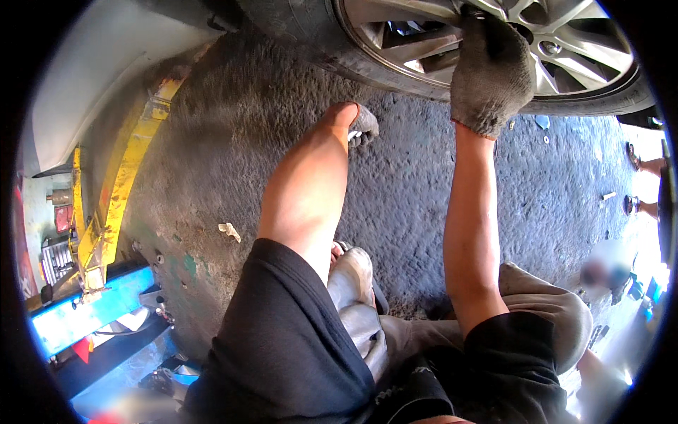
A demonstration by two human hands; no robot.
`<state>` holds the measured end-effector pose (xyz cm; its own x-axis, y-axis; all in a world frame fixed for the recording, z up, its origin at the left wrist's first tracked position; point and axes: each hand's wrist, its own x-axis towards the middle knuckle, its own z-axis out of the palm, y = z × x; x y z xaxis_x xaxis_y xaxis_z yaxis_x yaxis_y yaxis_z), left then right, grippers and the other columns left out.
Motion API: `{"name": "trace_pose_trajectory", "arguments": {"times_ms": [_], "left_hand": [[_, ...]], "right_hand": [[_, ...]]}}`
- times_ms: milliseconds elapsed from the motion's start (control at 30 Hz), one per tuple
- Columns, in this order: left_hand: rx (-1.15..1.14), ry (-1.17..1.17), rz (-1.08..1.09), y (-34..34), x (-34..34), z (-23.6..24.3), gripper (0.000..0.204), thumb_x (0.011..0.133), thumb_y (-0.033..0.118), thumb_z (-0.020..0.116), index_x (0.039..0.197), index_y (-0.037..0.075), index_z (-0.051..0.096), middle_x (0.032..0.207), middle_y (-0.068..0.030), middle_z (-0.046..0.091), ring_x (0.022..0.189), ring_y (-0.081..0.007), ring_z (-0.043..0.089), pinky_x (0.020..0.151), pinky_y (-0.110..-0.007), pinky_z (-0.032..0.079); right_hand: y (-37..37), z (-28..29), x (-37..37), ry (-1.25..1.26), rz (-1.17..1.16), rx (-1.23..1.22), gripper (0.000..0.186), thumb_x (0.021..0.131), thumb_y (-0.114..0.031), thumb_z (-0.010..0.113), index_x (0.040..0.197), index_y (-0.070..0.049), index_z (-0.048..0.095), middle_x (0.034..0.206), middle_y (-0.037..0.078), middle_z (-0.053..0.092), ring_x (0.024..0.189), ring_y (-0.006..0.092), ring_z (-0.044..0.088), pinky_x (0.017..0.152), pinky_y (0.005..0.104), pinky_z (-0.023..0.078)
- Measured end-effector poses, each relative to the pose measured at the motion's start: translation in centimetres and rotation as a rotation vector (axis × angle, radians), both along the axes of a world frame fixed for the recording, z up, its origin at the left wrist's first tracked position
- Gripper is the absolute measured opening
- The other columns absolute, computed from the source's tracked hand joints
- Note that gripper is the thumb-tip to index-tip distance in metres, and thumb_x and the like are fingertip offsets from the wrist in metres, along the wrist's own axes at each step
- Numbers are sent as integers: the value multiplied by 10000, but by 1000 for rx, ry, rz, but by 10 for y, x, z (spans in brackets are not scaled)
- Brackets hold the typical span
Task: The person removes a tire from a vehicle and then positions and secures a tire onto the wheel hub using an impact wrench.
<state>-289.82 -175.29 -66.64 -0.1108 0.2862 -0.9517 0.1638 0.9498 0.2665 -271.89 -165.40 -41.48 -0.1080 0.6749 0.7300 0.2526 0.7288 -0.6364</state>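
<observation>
A car wheel [424,53] with silver alloy spokes and a black tyre [296,42] fills the top of the view. My right hand [492,78], in a grey knit glove, reaches up to its hub. The fingers are curled in at the wheel's centre, and what they grip there is mostly hidden. A lug nut [550,48] shows in the hub beside that hand. Lower and to the left, my left hand [364,126], gloved too, hangs over the floor with fingers curled. Something small and pale shows at its edge, too little to name.
Dark, rough floor [417,191] lies beneath. At left, a yellow metal arm [127,169] rises from a blue beam [99,311], under a pale car body panel [120,63]. A crumpled scrap [229,231] lies on the floor. Another person's feet [633,157] stand at far right.
</observation>
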Motion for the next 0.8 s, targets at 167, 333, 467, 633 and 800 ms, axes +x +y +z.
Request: {"name": "trace_pose_trajectory", "arguments": {"times_ms": [167,333,467,633,800], "left_hand": [[0,-14,30,-9,-6,-8,256,972,262,594,795,82,638,645,-52,596,476,-157,508,436,-325,410],[18,-40,34,-6,0,-6,260,968,249,584,774,79,619,633,-51,579,464,-155,485,429,-337,396],[23,-71,57,-11,-1,-9,265,966,239,576,757,77,604,624,-50,566,454,-155,466,423,-346,385],[33,29,-52,0,0,0,233,928,265,596,774,95,636,688,-67,609,550,-193,526,525,-402,428],[49,46,-90,8,7,15,229,949,266,584,825,86,651,680,-64,617,532,-179,541,506,-382,450]], "right_hand": [[7,-2,-3,-133,-51,202,334,902,-382,668,968,-80,795,862,154,750,819,299,735,759,388,542],[0,6,-6,-57,-26,-85,411,899,-424,628,908,-47,792,827,201,732,784,334,727,741,414,532],[9,-3,-13,-56,-67,-51,511,919,-457,602,777,7,762,624,162,686,639,308,713,652,408,535],[15,-8,-12,-115,-59,-114,524,952,-443,573,751,14,734,566,119,662,559,236,689,603,390,529],[12,9,-1,-337,-5,-109,556,956,-490,524,796,-7,747,616,124,688,642,266,713,699,416,535]]}}
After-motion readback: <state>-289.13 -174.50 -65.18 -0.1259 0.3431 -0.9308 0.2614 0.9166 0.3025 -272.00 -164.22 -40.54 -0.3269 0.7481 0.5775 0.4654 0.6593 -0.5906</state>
